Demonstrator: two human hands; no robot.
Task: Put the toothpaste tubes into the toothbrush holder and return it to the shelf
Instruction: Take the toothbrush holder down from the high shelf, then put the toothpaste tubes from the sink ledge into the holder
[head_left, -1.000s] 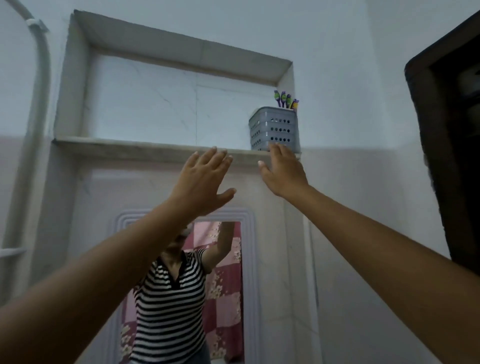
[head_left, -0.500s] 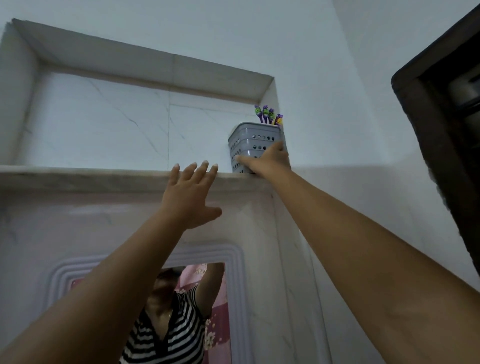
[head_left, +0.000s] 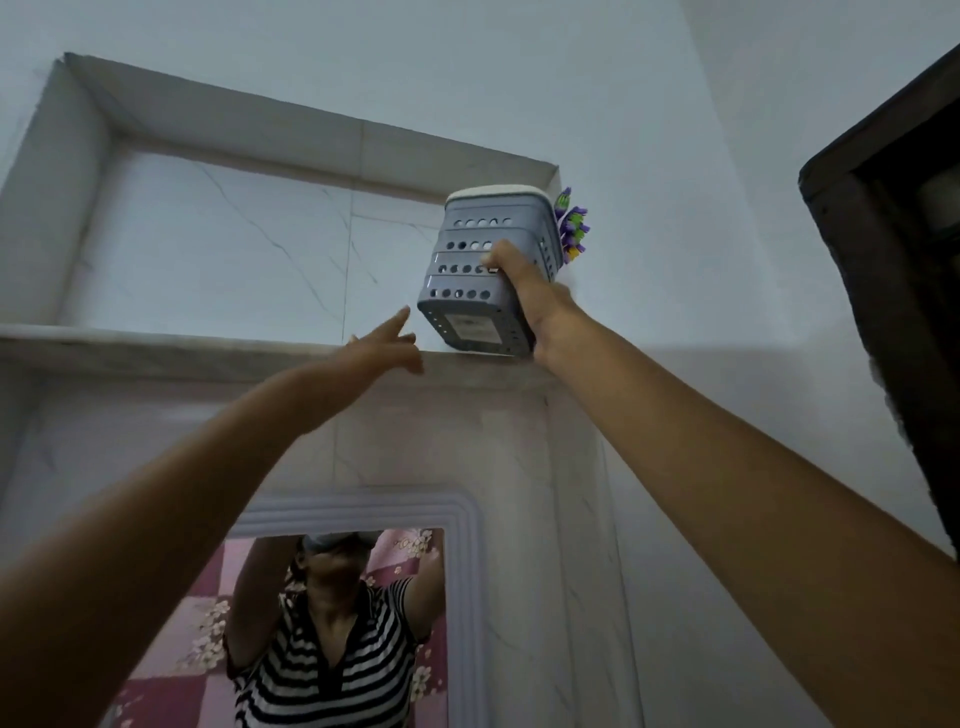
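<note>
Toothbrush holder (head_left: 485, 270), a grey perforated basket with a pale rim, is tilted with its underside toward the camera, a label showing on the base, and its lower edge sits at or just above the front lip of the stone shelf (head_left: 171, 347) at the niche's right end. Toothbrushes (head_left: 571, 228) with purple and green handles lean out over its rim to the right, close to the niche's side wall. The right hand (head_left: 530, 296) clasps the holder's right side, thumb across the front face. The left hand (head_left: 379, 348) is spread, holds nothing, and has its fingertips just short of the holder's lower left corner. Left of the holder the shelf runs bare along the whole niche, with open wall above. Half a second ago the holder stood upright on the shelf with the right hand at its base; now it is tipped and partly raised, and the left hand has come nearer. Below, a mirror (head_left: 467, 597) reflects the person's striped shirt.
</note>
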